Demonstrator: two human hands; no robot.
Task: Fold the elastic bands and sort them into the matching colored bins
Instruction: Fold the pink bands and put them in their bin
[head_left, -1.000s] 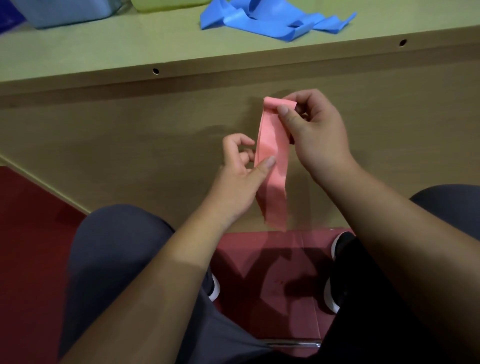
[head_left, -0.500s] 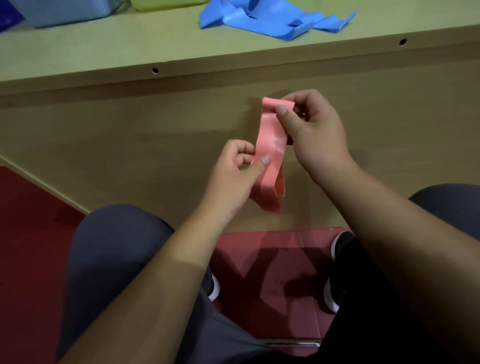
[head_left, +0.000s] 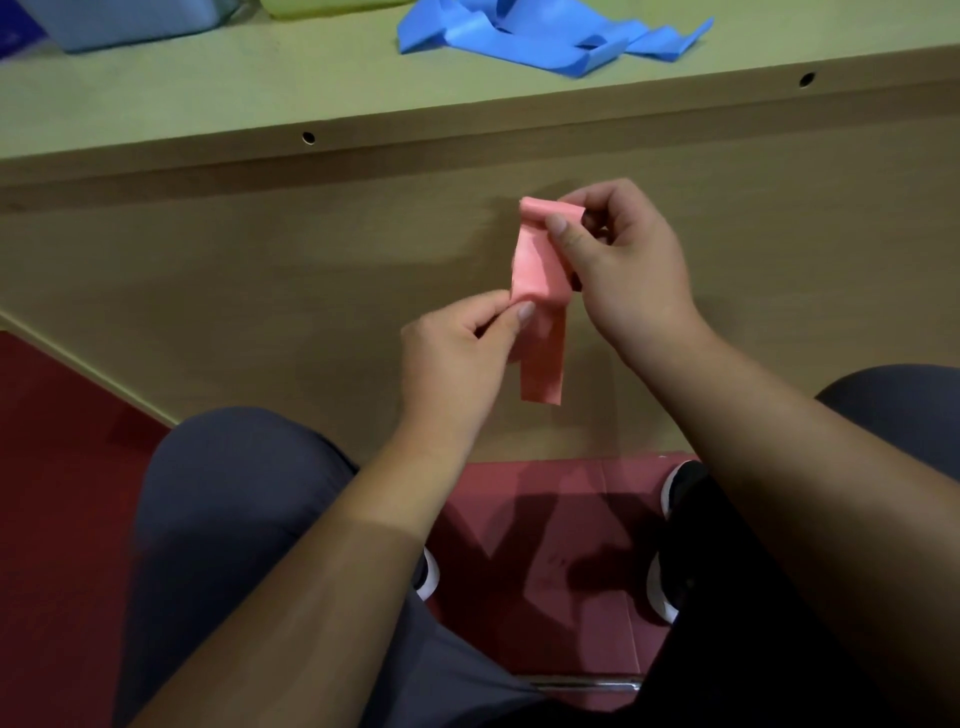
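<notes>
A: Entry, pink elastic band (head_left: 535, 260). It is held in the air in front of the table's front panel (head_left: 260, 270), below the tabletop (head_left: 208, 98) and above the person's lap. It is doubled over at the top, with a second bend lower down. One loose tail (head_left: 543, 364) hangs free beneath.

B: Grips?

A: The right hand (head_left: 628, 270) pinches the top fold, thumb on the near face and curled fingers behind. The left hand (head_left: 452, 358) pinches the lower bend between thumb and forefinger. Both hands are closed on the band.

B: Step in hand?

A: Judged as mid-fold, one turn short of a compact packet. To do it well, the left hand should bring the tail up square so its edges line up with the layers above. The right-hand pinch should hold firm so the stack does not spring open. Elastic sheet likely wants to unroll, so the packet should be pressed flat before any release.

B: Surroundings?

A: A blue elastic band (head_left: 550, 41) lies unfolded and crumpled on the tabletop. A blue bin (head_left: 135, 21) and the edge of a yellow-green container (head_left: 332, 5) sit at the far left of it. No pink bin is in view, so the drop point cannot be told.
</notes>
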